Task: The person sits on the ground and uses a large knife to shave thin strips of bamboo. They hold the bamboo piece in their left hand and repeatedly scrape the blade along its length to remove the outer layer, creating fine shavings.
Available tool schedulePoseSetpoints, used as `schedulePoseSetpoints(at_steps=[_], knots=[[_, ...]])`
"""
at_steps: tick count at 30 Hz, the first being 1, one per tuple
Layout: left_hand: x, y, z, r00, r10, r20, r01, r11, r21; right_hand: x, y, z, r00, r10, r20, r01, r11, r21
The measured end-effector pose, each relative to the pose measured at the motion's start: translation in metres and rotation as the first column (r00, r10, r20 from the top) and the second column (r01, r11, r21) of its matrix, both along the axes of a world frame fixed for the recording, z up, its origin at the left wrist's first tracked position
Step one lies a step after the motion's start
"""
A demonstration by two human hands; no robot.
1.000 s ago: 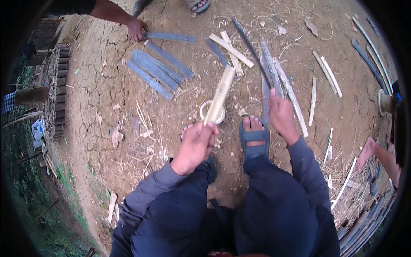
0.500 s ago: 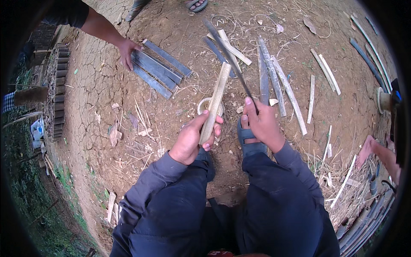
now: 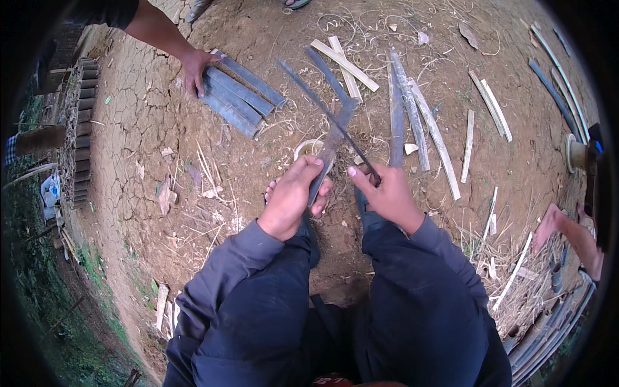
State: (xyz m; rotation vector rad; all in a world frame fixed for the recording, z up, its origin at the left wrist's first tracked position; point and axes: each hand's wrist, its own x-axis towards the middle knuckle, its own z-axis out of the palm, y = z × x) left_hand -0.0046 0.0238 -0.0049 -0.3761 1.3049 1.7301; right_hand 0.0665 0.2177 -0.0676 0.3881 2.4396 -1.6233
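My left hand (image 3: 293, 193) grips a bamboo strip (image 3: 332, 145), its dark outer face turned up and its far end slanting away to the upper right. My right hand (image 3: 390, 197) is closed round the near end of a long, thin dark knife (image 3: 329, 113), whose blade runs up and to the left. In this view the blade crosses over the strip; whether they touch I cannot tell. Behind my left hand, a round pale-rimmed object (image 3: 300, 148) on the ground is partly hidden. My feet in sandals stand below my hands.
At the upper left another person's hand (image 3: 195, 69) rests on several dark bamboo slats (image 3: 235, 97). Pale split strips (image 3: 345, 64) and longer pieces (image 3: 435, 142) lie ahead and right, among curled shavings. A bare foot (image 3: 548, 226) shows at far right, above bundled poles (image 3: 554, 335).
The strip in my left hand has turned from its pale inner face to its dark outer face. The knife has swung leftward across it. The other person's hand and slats have shifted slightly.
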Motion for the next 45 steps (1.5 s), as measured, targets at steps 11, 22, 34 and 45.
schedulePoseSetpoints(at_steps=[11,22,34,45], knots=[[-0.002,-0.004,-0.017,0.985,0.15,-0.087,-0.161,0.979,-0.127,-0.03,0.008,0.031,0.915,-0.045,0.401,0.256,0.833,-0.491],[-0.004,-0.004,0.004,0.432,-0.374,-0.821,-0.517,0.643,-0.565,-0.027,0.03,0.03,0.953,0.016,0.302,0.115,0.904,-0.412],[-0.032,-0.018,0.0,0.645,-0.704,-0.297,0.572,0.703,-0.424,-0.038,0.074,0.026,0.99,0.043,0.137,-0.039,0.999,-0.029],[0.0,0.018,0.014,0.993,-0.11,0.045,0.107,0.993,0.051,-0.006,0.002,0.012,0.921,0.159,-0.355,-0.084,0.973,0.216]])
